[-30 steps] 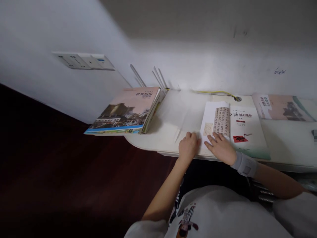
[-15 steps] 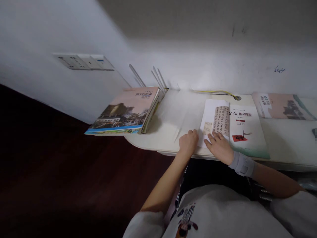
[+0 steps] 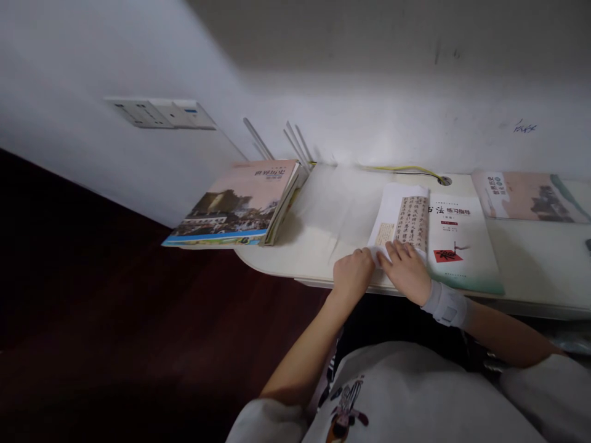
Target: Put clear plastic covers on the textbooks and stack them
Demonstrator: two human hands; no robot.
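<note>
A calligraphy practice book (image 3: 455,237) with a white cover and a red mark lies on the pale desk (image 3: 323,246) in front of me. Its left part shows a white sheet with columns of brush characters (image 3: 406,218). My right hand (image 3: 409,271), a grey band on the wrist, lies flat on the lower left corner of that sheet, fingers stretched out. My left hand (image 3: 353,274) is curled at the sheet's lower left edge, its fingers closed against the paper, touching my right hand.
A stack of textbooks (image 3: 240,206) overhangs the desk's left end. Another textbook (image 3: 530,197) lies at the far right. A yellow cable (image 3: 401,170) runs along the wall to a hole. Thin rods (image 3: 277,141) lean on the wall below a row of sockets (image 3: 161,112).
Both hands have drawn together at the sheet's lower left corner. The sheet's lower edge has shifted slightly under them.
</note>
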